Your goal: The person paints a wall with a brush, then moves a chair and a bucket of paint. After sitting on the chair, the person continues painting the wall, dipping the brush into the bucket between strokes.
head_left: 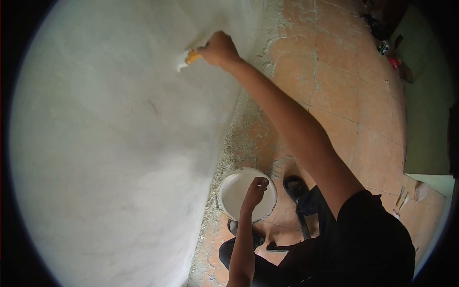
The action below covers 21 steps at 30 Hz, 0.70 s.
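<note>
Up ahead my right hand (220,49) is closed on a yellow-orange putty knife (193,57), held against the pale wall (119,143). White putty (181,66) shows at the tool's edge. Below, my left hand (256,192) is closed over a round bucket (222,205) of whitish material. A small white speck shows at its fingers; what they hold, if anything, is too small to name.
Crumbly debris (221,162) lines the foot of the wall on the orange tiled floor (334,86). My shod foot (295,186) is beside the bucket. Small tools (402,198) lie at the right, near a pale green block (428,119). A red item (394,62) lies farther off.
</note>
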Motion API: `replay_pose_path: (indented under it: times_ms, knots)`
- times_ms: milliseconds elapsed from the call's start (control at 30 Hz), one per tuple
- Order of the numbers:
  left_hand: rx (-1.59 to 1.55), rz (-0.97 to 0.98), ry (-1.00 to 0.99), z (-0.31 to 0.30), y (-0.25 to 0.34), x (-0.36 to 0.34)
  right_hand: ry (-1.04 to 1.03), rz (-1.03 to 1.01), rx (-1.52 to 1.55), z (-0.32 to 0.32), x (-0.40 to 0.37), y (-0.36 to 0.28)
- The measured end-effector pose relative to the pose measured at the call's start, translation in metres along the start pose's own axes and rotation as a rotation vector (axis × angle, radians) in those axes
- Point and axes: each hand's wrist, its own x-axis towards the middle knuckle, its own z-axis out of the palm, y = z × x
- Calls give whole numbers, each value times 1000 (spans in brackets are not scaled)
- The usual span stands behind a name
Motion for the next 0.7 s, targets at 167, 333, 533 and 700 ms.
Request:
replay_pose_path:
  times_ms: [167,333,533,700]
  knots:
    - [-23,23,-7,-3,1,-7,-5,-24,575,-56,-4,-36]
    - [0,9,50,-11,-5,-14,-47,64,912,-15,-5,-9]
    - [-5,16,57,-12,-3,-14,-91,322,701,60,-55,101]
    - [-18,-11,56,-11,-10,-9,-44,278,50,67,-68,127]
